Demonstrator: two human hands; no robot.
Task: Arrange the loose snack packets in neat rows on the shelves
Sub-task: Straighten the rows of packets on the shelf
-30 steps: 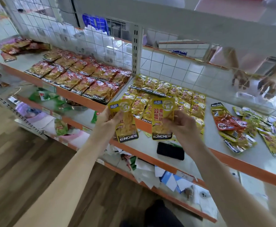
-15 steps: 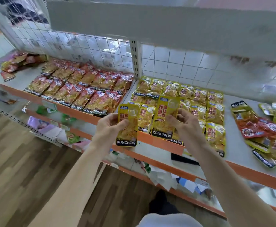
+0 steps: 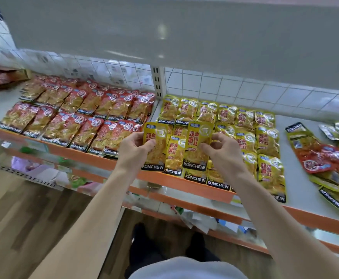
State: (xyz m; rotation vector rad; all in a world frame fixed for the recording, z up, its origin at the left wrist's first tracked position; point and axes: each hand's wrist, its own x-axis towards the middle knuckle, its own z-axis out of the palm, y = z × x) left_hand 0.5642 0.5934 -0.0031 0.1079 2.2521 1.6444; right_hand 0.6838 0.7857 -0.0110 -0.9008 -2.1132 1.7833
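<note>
My left hand [image 3: 133, 151] pinches a yellow KONCHEW snack packet [image 3: 156, 156] by its left edge, just above the front of the white shelf [image 3: 297, 190]. My right hand [image 3: 223, 153] pinches a second yellow packet [image 3: 196, 156] by its right side. Both packets hang upright over the front row of the yellow packets [image 3: 245, 125], which lie in rows on the shelf. A loose heap of mixed packets [image 3: 325, 158] lies on the shelf at the right.
Red packets [image 3: 80, 113] fill the left half of the shelf in rows. An orange front edge [image 3: 184, 184] runs along the shelf. A white upper shelf [image 3: 184, 33] hangs overhead. Lower shelves [image 3: 60, 170] hold assorted items. Wooden floor lies below.
Both hands have carried their yellow packets up and forward over the front of the yellow rows. The view has moved closer to the shelf and tilted down.
</note>
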